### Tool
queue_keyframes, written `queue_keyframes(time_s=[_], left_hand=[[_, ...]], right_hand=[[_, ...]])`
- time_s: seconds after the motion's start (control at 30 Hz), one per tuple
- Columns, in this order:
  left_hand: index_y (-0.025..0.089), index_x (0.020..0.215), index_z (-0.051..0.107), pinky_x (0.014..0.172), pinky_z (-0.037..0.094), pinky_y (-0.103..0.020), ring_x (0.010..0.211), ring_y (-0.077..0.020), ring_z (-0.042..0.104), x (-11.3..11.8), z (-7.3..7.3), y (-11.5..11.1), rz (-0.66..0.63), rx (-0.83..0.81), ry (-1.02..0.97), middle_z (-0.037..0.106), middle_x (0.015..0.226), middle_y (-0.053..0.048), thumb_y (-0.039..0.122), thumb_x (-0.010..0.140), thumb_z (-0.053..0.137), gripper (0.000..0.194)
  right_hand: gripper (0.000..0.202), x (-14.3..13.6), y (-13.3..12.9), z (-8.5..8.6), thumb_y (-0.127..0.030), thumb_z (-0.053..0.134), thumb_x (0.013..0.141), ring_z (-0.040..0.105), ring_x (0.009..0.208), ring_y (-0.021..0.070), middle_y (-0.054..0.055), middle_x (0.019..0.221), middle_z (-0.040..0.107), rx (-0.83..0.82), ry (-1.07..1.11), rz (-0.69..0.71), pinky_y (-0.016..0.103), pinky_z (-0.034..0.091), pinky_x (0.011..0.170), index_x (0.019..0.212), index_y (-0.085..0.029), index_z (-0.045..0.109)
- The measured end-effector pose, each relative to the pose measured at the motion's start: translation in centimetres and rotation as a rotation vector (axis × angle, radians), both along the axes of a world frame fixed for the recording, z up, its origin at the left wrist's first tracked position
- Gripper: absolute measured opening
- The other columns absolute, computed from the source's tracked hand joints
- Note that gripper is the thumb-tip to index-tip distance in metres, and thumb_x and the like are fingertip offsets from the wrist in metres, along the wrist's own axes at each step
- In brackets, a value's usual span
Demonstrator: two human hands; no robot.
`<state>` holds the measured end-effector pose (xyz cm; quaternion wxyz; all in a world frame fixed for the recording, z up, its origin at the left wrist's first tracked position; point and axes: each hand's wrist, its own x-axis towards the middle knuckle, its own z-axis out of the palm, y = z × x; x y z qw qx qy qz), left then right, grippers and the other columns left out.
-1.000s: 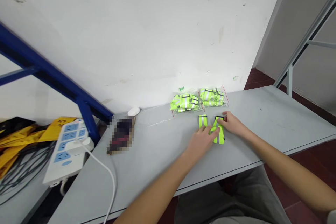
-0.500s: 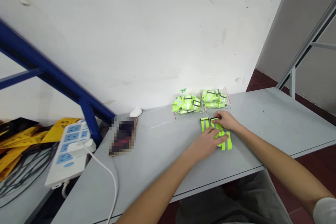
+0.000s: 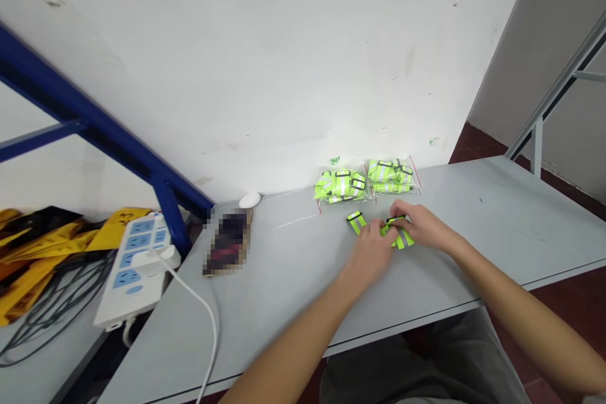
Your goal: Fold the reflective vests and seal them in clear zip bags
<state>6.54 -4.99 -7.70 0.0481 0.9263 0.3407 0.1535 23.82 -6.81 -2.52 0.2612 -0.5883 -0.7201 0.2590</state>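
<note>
Neon yellow-green reflective straps (image 3: pixel 403 239) with grey stripes and black end pieces lie on the grey table, between and under my hands. My left hand (image 3: pixel 375 246) has its fingers closed on the straps from the left. On the right, my right hand (image 3: pixel 419 222) pinches the strap near a black end piece. One strap end with a black edge sticks out to the upper left of my left hand. Behind them, against the wall, lie two clear bags of similar straps, a left bag (image 3: pixel 341 185) and a right bag (image 3: pixel 392 175).
At the left of the table (image 3: pixel 274 278) are a blurred-out dark object (image 3: pixel 229 241) and a white oval object (image 3: pixel 249 200). A white power strip (image 3: pixel 137 265) with a white cable, yellow packages (image 3: pixel 118 228) and a blue metal frame (image 3: pixel 118 145) stand further left.
My left hand's fingers have drawn together on the straps. The straps have shifted and bunched up, with the left end now tilted. The view has shifted slightly.
</note>
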Motion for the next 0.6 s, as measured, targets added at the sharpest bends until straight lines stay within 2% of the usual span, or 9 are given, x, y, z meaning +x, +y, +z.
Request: queue_keyframes(time_s=[0.1,0.17,0.23,0.3,0.4,0.47,0.53,0.6], left_hand=[[0.020,0.106,0.049,0.091,0.047,-0.046,0.103,-0.0257,0.055,0.0,-0.6,0.0,0.009,-0.044,-0.089,0.050,0.112,-0.011,0.013,0.082,0.053,0.026],[0.020,0.105,0.044,0.088,0.050,-0.044,0.103,-0.0245,0.056,-0.2,-0.9,0.0,-0.007,-0.133,-0.172,0.050,0.111,-0.010,0.012,0.080,0.054,0.028],[0.020,0.106,0.040,0.084,0.052,-0.043,0.101,-0.0236,0.057,-0.3,-1.0,0.1,-0.017,-0.232,-0.249,0.049,0.113,-0.010,0.012,0.079,0.055,0.032],[0.020,0.107,0.036,0.083,0.052,-0.043,0.104,-0.0245,0.057,-0.4,-0.9,0.0,-0.021,-0.296,-0.317,0.046,0.119,-0.012,0.013,0.076,0.058,0.039],[0.020,0.110,0.033,0.086,0.051,-0.045,0.116,-0.0284,0.052,-0.6,-0.5,-0.3,-0.046,-0.357,-0.416,0.037,0.131,-0.018,0.012,0.070,0.061,0.049],[0.021,0.114,0.031,0.089,0.049,-0.044,0.117,-0.0276,0.052,-0.8,-0.2,-0.2,-0.077,-0.446,-0.496,0.035,0.134,-0.018,0.014,0.070,0.062,0.055],[0.024,0.117,0.028,0.087,0.049,-0.040,0.108,-0.0216,0.059,-1.1,0.0,0.4,-0.083,-0.579,-0.610,0.038,0.135,-0.015,0.015,0.073,0.059,0.054],[0.025,0.114,0.029,0.082,0.050,-0.035,0.093,-0.0146,0.064,-1.7,0.1,1.6,0.065,-0.640,-0.720,0.046,0.130,-0.010,0.016,0.079,0.052,0.043]], right_hand=[[0.028,-1.5,-2.7,0.2,-0.018,0.037,0.090,0.062,0.089,0.0212,0.008,0.101,0.067,0.079,-0.221,0.050,0.033,0.046,0.077,0.110,-0.022,0.056],[0.036,-2.8,-4.2,-0.8,-0.016,0.042,0.086,0.056,0.110,0.0278,0.015,0.118,0.062,0.220,-0.413,0.073,0.041,0.045,0.090,0.121,-0.016,0.053],[0.048,-4.0,-5.0,-2.5,-0.014,0.048,0.080,0.048,0.120,0.0359,0.023,0.126,0.055,0.362,-0.596,0.008,0.050,0.042,0.095,0.128,-0.008,0.047],[0.044,-4.8,-5.1,-4.1,-0.007,0.044,0.081,0.051,0.113,0.0375,0.026,0.118,0.057,0.427,-0.725,-0.104,0.052,0.043,0.091,0.124,-0.006,0.048],[0.030,-5.0,-4.3,-5.2,-0.003,0.039,0.084,0.057,0.096,0.0330,0.020,0.097,0.063,0.453,-0.821,-0.182,0.050,0.043,0.088,0.107,-0.012,0.055],[0.024,-4.5,-3.7,-5.2,-0.003,0.040,0.085,0.056,0.088,0.0295,0.014,0.088,0.062,0.475,-0.862,-0.158,0.049,0.042,0.090,0.097,-0.017,0.056],[0.022,-3.9,-3.1,-4.8,-0.004,0.042,0.086,0.056,0.084,0.0271,0.011,0.084,0.062,0.490,-0.892,-0.098,0.047,0.040,0.093,0.093,-0.020,0.055],[0.020,-3.2,-2.8,-4.5,-0.004,0.044,0.086,0.056,0.083,0.0260,0.010,0.084,0.061,0.485,-0.897,-0.031,0.044,0.039,0.093,0.093,-0.019,0.055]])
